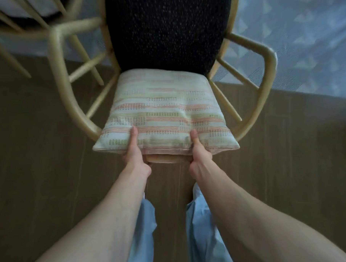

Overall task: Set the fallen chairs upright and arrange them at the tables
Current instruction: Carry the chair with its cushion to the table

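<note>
Forearms and trousers: two bare forearms reach forward over light blue trouser legs point(202, 228), the person standing at the chair's front.
Left hand point(136, 156): thumb pressed on top of the striped cushion point(163, 111), fingers curled out of sight under the seat's front edge, pinching cushion and seat together.
Right hand point(200, 155): the same clamp, thumb on the cushion's front hem, fingers hidden beneath.
Armchair point(268, 53): upright on the wooden floor point(40, 156), dark speckled backrest point(167, 28) facing the camera; the two-handed hold likely serves to shift it into place.
Second chair point(64, 30): close at the left, its pale wooden frame just beside the armrest, leaving little room that way.
Open room: bare floor on both sides near the person; patterned blue rug point(302, 36) lies behind. No table shows.
</note>
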### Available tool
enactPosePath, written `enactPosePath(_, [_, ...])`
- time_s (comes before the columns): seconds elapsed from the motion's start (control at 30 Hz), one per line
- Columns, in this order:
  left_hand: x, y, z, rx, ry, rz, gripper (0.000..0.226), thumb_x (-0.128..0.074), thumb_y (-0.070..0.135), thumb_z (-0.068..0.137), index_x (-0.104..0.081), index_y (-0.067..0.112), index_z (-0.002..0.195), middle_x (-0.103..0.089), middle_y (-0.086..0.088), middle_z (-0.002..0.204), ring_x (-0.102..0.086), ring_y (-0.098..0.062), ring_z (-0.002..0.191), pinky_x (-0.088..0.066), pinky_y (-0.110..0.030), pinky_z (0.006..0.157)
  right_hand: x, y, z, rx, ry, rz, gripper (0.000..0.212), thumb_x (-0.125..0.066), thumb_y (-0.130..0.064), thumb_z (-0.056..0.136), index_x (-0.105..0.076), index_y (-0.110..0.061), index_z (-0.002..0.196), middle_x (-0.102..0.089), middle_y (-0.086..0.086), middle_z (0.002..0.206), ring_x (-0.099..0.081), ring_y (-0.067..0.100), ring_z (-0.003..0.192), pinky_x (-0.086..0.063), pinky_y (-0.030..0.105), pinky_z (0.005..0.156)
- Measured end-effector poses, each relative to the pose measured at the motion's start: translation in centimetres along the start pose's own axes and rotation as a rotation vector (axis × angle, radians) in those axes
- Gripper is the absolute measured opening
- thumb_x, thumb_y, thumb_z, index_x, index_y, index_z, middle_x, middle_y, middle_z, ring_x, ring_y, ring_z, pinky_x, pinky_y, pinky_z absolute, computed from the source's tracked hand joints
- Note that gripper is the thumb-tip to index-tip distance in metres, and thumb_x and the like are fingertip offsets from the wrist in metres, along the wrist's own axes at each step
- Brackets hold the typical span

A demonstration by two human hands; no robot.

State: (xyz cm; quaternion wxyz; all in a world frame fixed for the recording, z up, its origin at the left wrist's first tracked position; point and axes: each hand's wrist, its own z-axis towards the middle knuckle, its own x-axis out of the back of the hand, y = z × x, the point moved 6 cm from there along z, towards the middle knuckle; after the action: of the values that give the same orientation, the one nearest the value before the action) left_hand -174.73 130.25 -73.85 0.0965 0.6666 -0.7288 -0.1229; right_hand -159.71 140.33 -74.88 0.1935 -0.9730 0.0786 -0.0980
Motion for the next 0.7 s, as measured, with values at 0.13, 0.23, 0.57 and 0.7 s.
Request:
enactPosePath(0.13, [-4.3, 7.2, -4.8, 0.000, -0.071, 0.042, 0.070, -0.085, 0.058, 0.067, -0.058, 0.026, 0.123, -0.071, -0.004, 0.107, -0.068, -0.025, 0.097, -0.055, -0.043, 0.080, -4.5, -6.4, -5.6, 0.017, 0.006, 0.027, 0.100, -0.093, -0.043, 0.066, -0.045, -0.007, 0.146, -0.061, 0.014, 0.135, -0.065, 0.034, 0.117, -0.059, 0.049, 0.094])
enactPosePath(0.23, [-7.9, 11.7, -6.6, -0.004, -0.071, 0.096, 0.072, -0.086, 0.060, 0.064, -0.059, 0.024, 0.120, -0.069, -0.004, 0.106, -0.065, -0.025, 0.096, -0.053, -0.042, 0.078, -7.6, -11.2, -7.8, 0.063, 0.034, 0.025, 0.087, -0.093, -0.042, 0.067, -0.055, -0.005, 0.136, -0.066, 0.012, 0.127, -0.068, 0.033, 0.110, -0.059, 0.047, 0.093])
enactPosePath(0.57, [-20.3, 22.8, -8.1, -0.163, -0.110, 0.188, 0.077, -0.088, 0.056, 0.064, -0.052, 0.021, 0.123, -0.064, -0.006, 0.110, -0.066, -0.027, 0.096, -0.062, -0.046, 0.074, -15.4, -25.5, -9.5, 0.291, 0.133, -0.032, 0.085, -0.092, -0.045, 0.067, -0.056, -0.001, 0.130, -0.067, 0.011, 0.126, -0.068, 0.031, 0.108, -0.057, 0.043, 0.096])
enactPosePath(0.7, [-25.7, 27.0, -8.0, -0.222, -0.089, 0.223, 0.068, -0.089, 0.051, 0.067, -0.049, 0.020, 0.112, -0.062, -0.010, 0.112, -0.067, -0.031, 0.097, -0.063, -0.042, 0.057, -19.1, -30.5, -9.4, 0.401, 0.200, -0.070, 0.080, -0.084, -0.054, 0.073, -0.056, -0.004, 0.130, -0.070, 0.011, 0.123, -0.068, 0.032, 0.107, -0.050, 0.033, 0.082])
